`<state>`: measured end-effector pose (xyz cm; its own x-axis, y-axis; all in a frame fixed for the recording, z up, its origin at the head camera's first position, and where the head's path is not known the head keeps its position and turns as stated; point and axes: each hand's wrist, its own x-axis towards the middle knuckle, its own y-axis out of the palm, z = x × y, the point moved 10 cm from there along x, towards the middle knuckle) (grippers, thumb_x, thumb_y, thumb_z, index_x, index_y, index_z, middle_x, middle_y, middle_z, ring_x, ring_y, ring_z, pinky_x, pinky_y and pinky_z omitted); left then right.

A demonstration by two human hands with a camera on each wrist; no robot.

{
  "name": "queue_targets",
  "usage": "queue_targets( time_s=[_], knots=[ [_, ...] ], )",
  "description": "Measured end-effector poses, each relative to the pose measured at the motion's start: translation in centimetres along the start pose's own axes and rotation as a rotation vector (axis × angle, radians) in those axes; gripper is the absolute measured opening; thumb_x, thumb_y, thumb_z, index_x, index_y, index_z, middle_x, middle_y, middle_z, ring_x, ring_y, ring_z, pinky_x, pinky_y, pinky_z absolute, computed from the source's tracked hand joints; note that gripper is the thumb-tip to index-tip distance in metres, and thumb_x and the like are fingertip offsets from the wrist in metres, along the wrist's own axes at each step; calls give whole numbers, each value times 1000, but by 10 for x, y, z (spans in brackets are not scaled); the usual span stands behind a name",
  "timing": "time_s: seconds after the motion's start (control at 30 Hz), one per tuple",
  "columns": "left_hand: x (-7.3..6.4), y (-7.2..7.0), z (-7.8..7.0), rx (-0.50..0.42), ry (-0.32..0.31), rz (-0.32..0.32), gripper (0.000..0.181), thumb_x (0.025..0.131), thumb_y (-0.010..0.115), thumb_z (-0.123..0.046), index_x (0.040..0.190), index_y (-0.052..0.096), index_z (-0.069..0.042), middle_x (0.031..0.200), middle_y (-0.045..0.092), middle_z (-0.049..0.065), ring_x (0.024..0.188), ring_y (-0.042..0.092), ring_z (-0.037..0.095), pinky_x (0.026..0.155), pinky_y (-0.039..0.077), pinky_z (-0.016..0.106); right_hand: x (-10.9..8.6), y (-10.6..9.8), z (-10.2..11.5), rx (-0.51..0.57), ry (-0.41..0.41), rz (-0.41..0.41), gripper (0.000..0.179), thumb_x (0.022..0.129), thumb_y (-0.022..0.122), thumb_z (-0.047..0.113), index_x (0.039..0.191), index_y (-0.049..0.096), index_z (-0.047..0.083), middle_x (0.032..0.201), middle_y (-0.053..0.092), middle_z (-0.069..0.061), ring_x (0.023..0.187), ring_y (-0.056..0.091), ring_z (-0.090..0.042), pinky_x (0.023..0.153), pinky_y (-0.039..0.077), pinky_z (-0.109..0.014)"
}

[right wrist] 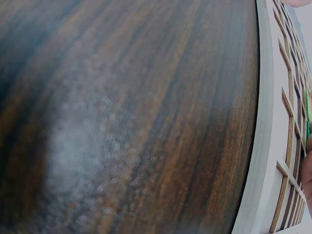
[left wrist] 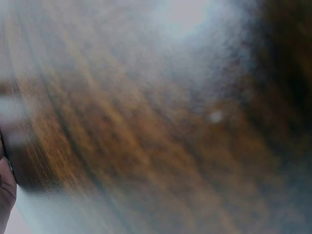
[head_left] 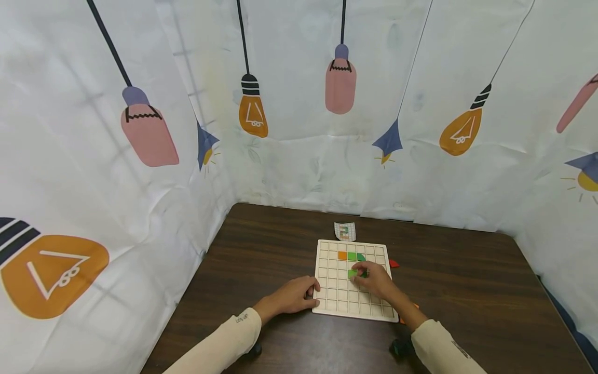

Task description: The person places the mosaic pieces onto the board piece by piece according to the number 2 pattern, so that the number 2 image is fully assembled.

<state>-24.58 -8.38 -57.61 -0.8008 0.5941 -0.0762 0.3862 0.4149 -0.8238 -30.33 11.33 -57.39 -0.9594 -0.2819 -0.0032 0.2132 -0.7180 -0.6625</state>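
A pale square grid board [head_left: 336, 296] lies on the dark wooden table. My left hand [head_left: 293, 296] holds its left edge near the lower corner, thumb and fingers bent at the rim; in the left wrist view only a bit of that hand [left wrist: 6, 192] shows. Over the board's middle, my right hand [head_left: 374, 280] pinches a light green tile [head_left: 352, 273] between thumb and fingers, low over the grid. A darker green bit shows under those fingers, mostly hidden. Higher up, an orange tile [head_left: 342, 255], a green square tile [head_left: 352, 256] and a dark green rounded tile [head_left: 361, 257] sit in a row.
A small printed card [head_left: 345, 231] with a coloured grid lies behind the board. A red piece [head_left: 394, 263] rests beyond its right edge. Orange pieces [head_left: 403, 320] are partly hidden under the right forearm. Printed white cloth [head_left: 299, 171] hangs behind the table [head_left: 467, 280].
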Motion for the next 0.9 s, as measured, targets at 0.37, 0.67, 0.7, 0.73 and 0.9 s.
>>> queue_targets(
  time_s=[0.37, 0.67, 0.7, 0.73, 0.9],
  knots=[
    [-2, 0, -1, 4, -4, 1, 24, 92, 70, -32, 109, 60, -19, 88, 50, -10, 73, 44, 1, 70, 39, 20, -7, -13, -8, 83, -9, 18, 30, 90, 75, 13, 118, 68, 5, 93, 64, -3, 63, 51, -9, 56, 44, -25],
    [-1, 0, -1, 7, -4, 1, 24, 92, 70, -33, 109, 60, -20, 88, 49, -11, 74, 44, 1, 71, 40, 20, -12, -60, -28, 19, -10, -81, 30, 91, 72, 13, 119, 67, 1, 92, 62, -5, 63, 46, -10, 55, 41, -25],
    [-1, 0, -1, 7, -3, 1, 24, 92, 70, -32, 109, 60, -20, 89, 50, -11, 74, 44, 1, 71, 40, 20, -12, -65, -31, 17, -6, -94, 30, 91, 72, 12, 119, 67, 1, 92, 62, -5, 63, 47, -10, 55, 41, -24],
    [-1, 0, -1, 8, -3, 1, 24, 92, 70, -32, 109, 60, -20, 89, 50, -10, 74, 44, 1, 71, 40, 20, -13, -71, -36, 5, -5, -109, 30, 92, 72, 12, 119, 67, 0, 91, 61, -5, 66, 48, -9, 56, 41, -24],
    [-1, -1, -1, 8, -3, -3, 23, 92, 70, -32, 109, 60, -20, 88, 50, -10, 74, 44, 1, 71, 39, 20, -17, -92, -51, -35, 46, -144, 27, 94, 70, 14, 116, 66, 0, 89, 60, -6, 58, 42, -8, 52, 37, -25]
  ],
)
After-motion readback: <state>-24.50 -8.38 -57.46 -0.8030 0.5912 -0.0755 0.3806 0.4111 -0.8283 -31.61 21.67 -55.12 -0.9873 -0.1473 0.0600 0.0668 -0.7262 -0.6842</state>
